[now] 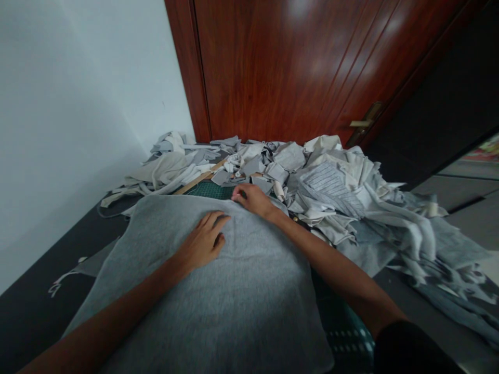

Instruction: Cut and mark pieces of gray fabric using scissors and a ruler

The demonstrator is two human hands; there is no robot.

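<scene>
A large piece of grey fabric [234, 301] lies spread in front of me, with a faint crease running down from its far edge. My left hand [205, 239] rests on top of it, palm down, fingers apart and holding nothing. Further out, my right hand [253, 200] is at the far edge, thumb and fingers pinched together on the fabric's rim; the exact grip is partly hidden. Beneath the fabric is a green cutting mat [210, 190], showing beyond the far edge and again at the lower right.
Heaped fabric scraps [331, 192] cover the back and right of the dark table [35, 306]. A wooden strip [200, 177] lies slanted behind the grey fabric. A white wall [86, 104] stands at left, a brown wooden door [273, 67] behind.
</scene>
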